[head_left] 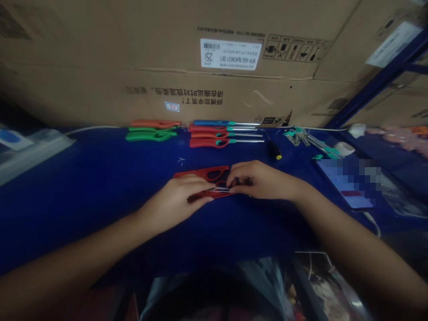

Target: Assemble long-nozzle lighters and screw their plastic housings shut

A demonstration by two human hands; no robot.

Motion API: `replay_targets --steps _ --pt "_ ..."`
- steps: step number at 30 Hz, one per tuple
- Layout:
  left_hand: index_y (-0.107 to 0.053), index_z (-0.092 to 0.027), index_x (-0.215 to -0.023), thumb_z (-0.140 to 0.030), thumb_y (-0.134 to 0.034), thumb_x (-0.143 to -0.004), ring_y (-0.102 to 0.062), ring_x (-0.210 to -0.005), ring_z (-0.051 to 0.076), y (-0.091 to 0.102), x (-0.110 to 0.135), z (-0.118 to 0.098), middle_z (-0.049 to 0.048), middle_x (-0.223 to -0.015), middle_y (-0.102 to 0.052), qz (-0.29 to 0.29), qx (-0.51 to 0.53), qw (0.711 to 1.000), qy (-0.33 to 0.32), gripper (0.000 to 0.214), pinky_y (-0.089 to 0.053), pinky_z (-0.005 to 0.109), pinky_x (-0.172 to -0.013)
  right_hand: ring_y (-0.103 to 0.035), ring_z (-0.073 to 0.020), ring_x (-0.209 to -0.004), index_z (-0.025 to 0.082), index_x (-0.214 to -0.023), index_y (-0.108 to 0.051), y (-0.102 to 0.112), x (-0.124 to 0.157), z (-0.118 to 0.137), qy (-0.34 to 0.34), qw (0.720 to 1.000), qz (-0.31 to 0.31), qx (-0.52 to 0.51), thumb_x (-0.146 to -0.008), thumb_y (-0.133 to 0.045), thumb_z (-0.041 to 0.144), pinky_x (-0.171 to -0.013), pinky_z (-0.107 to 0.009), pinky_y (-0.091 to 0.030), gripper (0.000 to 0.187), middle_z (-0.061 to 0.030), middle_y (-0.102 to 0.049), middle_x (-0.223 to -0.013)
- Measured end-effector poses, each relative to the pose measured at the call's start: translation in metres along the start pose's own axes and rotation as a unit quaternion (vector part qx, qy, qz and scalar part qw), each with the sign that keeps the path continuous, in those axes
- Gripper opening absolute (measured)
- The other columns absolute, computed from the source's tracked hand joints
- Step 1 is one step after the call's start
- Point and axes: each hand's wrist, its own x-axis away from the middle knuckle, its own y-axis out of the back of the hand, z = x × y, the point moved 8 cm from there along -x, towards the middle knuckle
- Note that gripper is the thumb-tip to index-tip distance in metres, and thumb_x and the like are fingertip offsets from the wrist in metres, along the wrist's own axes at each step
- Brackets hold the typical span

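Both hands meet at table centre, on red plastic. The left hand [180,196] is curled over the near end of a long red piece [217,193], fingers closed on it. The right hand [257,180] pinches the far end with its fingertips. So both are grasping the same piece, which sits low, touching or just off the blue table [83,187]. A red shell [203,173] with a handle opening lies flat just behind it, partly under the right fingers. A pale sliver shows along the top of the held piece; it is too blurred to name. My risks, as judgement: two hands pulling on one thin piece could twist it, and any small loose part would be hard to find on this dark cloth. The light is poor and the fingers hide the join, so a misfit could go unseen. The right wrist is near the phone [344,183] and its cable, where a wide elbow could snag it. Well behind lie the lighters [227,142], green shells [150,135], an orange shell [155,123], a screwdriver [276,151] and teal parts [301,136] — a reach over them could scatter the row against the boxes [133,67].
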Motion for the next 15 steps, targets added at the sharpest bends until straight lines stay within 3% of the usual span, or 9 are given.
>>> replay_targets --steps 5,9,12,15 --pt "-0.074 -0.023 -0.114 -0.022 -0.070 -0.089 -0.072 -0.102 0.021 0.0028 -0.0006 0.0005 0.0033 -0.105 -0.078 -0.022 0.000 1.000 0.014 0.024 -0.058 0.033 -0.094 -0.057 -0.0091 -0.069 0.016 -0.099 -0.072 -0.0048 -0.0034 -0.0061 -0.011 1.000 0.004 -0.022 -0.087 -0.070 0.020 -0.062 -0.021 -0.045 0.012 -0.0028 -0.065 -0.091" --pt "-0.076 -0.020 -0.110 -0.022 -0.070 -0.087 -0.074 -0.095 0.021 0.0075 -0.0004 0.0020 0.0066 -0.106 -0.077 -0.043 0.006 0.998 0.046 0.024 -0.061 0.029 -0.083 -0.056 -0.0086 -0.069 0.016 -0.096 -0.071 -0.0048 -0.0025 -0.0055 -0.007 0.999 0.003 -0.038 -0.087 -0.069 0.020 -0.062 -0.021 -0.045 0.009 -0.0021 -0.064 -0.090" --pt "-0.075 -0.019 -0.111 -0.020 -0.066 -0.086 -0.074 -0.087 0.019 0.0072 -0.0001 0.0038 0.0073 -0.108 -0.076 -0.028 0.011 0.998 0.064 0.027 -0.061 0.025 -0.072 -0.054 -0.0079 -0.066 0.016 -0.093 -0.069 -0.0047 -0.0016 -0.0052 -0.010 0.999 -0.002 -0.047 -0.087 -0.069 0.020 -0.060 -0.020 -0.043 0.007 -0.0009 -0.063 -0.086" --pt "-0.075 -0.020 -0.111 -0.018 -0.063 -0.088 -0.074 -0.088 0.019 0.0057 -0.0002 0.0057 0.0065 -0.105 -0.076 -0.013 0.007 0.998 0.062 0.027 -0.060 0.026 -0.073 -0.052 -0.0076 -0.064 0.017 -0.091 -0.068 -0.0054 -0.0012 -0.0053 -0.013 0.999 -0.004 -0.050 -0.087 -0.069 0.022 -0.059 -0.020 -0.042 0.007 0.0000 -0.062 -0.084"
